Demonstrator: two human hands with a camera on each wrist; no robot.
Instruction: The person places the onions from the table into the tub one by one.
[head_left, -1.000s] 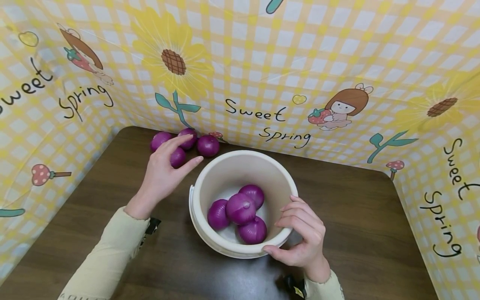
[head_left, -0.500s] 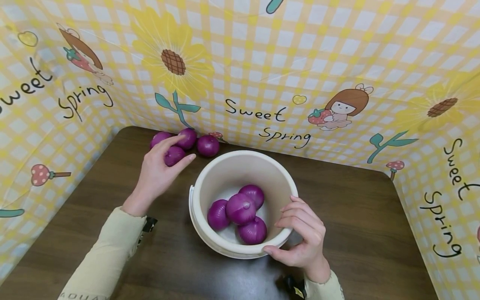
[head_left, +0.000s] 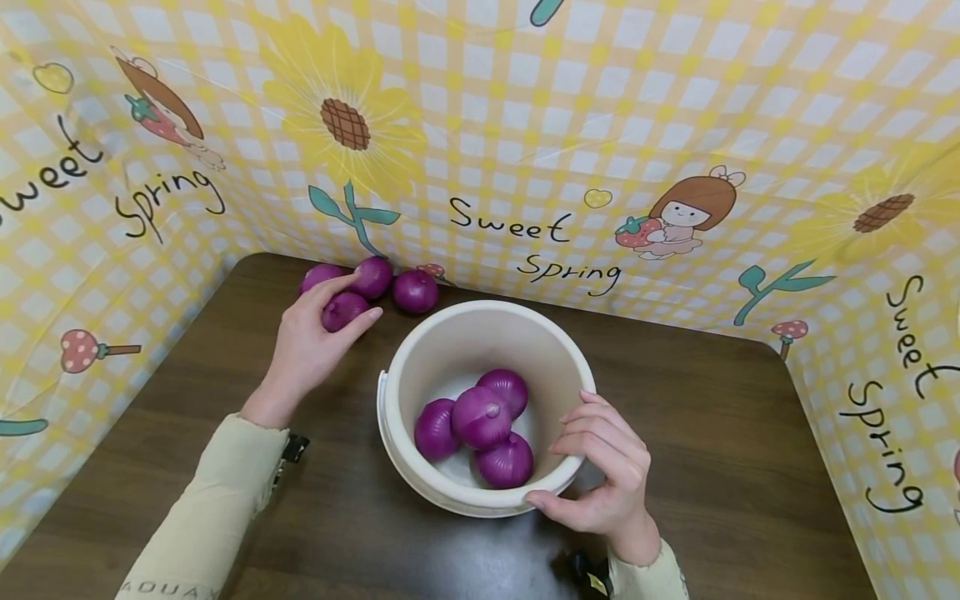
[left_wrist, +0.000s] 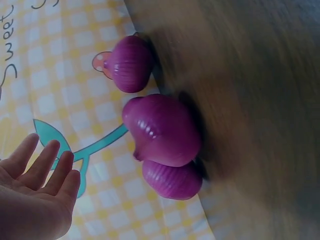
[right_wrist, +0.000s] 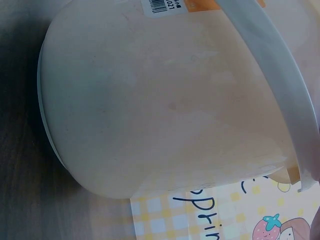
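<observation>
My left hand (head_left: 312, 335) reaches over a group of purple onions at the back left, fingers spread and only gently bent. Between its thumb and fingers shows the nearest onion (head_left: 345, 312). In the left wrist view a gap separates the fingers (left_wrist: 41, 170) from the onions (left_wrist: 162, 131). My right hand (head_left: 604, 467) grips the rim of a cream bucket (head_left: 491, 497), fingers over the inner side and thumb on the front edge. Several more onions (head_left: 482, 418) lie inside the bucket. The right wrist view is filled by the bucket's outer wall (right_wrist: 165, 105).
A dark wooden table (head_left: 720, 467) carries everything. Yellow checked cloth (head_left: 525, 133) with printed flowers rises at the back and both sides. The bucket's white handle (head_left: 383, 408) hangs down on its left. Another onion (head_left: 415, 292) sits behind the bucket, near the cloth.
My left hand has moved slightly left and down, closer about the nearest onion, which now sits a little farther left. My right hand and the bucket have stayed put.
</observation>
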